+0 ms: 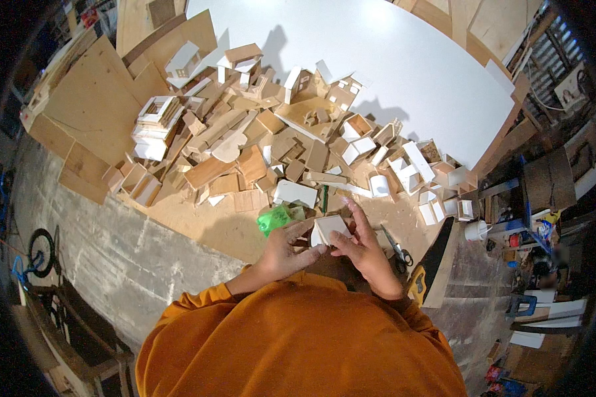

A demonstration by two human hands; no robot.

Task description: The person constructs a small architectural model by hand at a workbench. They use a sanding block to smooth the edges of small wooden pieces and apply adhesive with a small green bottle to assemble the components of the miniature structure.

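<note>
Close to my body, a small white-faced wooden box or block piece is held between my two hands. My left hand grips it from the left, thumb and fingers closed at its edge. On the other side, my right hand presses its thumb on the near corner, while its index finger stretches up past the piece. The underside of the piece is hidden. A crumpled green plastic bag lies just beyond my left hand. Scissors with dark handles rest on the board right of my right hand.
Wood offcuts and small model houses are heaped across the work board. A handsaw lies at its right edge. Behind stands a large white panel; plywood sheets lean at left. A white cup sits far right.
</note>
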